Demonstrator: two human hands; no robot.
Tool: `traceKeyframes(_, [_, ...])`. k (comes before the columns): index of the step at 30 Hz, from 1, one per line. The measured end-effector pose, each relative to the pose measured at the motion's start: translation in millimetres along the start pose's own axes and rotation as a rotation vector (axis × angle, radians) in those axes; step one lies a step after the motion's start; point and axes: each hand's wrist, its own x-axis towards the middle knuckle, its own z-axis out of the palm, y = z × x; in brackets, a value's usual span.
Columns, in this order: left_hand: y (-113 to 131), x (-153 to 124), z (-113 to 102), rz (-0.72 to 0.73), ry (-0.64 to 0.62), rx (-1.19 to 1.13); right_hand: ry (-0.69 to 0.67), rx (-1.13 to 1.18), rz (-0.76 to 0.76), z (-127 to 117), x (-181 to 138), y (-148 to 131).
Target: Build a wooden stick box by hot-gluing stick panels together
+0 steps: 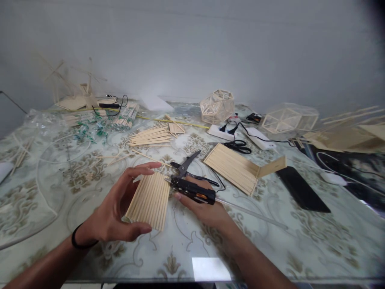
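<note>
My left hand (120, 208) grips a small panel of wooden sticks (150, 198) laid side by side, thumb at its near end and fingers at its far end. My right hand (201, 204) is wrapped round a black hot glue gun (192, 190), and a clear glue stick (255, 212) sticks out of its back. The gun's nozzle meets or nearly meets the panel's upper right edge; I cannot tell which. Just beyond the gun lie cutting pliers (188, 162) with open jaws. To the right rests a larger stick panel (231, 166) with a narrow piece standing at its end.
Loose sticks (152, 135) are fanned out behind the hands. Black scissors (239, 146) lie near a white power strip (221, 131) with plugs and cords. A black phone (302, 188) is at right. Stick models, including a faceted ball (218, 106), stand along the wall.
</note>
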Motion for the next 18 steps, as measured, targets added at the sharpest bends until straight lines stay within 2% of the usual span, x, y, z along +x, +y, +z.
traceKeyframes(9, [-1.0,2.0,2.3,0.028,0.036,-0.018,-0.103,0.057,-0.084,-0.4,-3.3,0.7])
traceKeyframes(18, [-5.4,2.1,4.6,0.015,0.091,-0.081,-0.109,0.009,-0.1,0.9,-9.2,3.2])
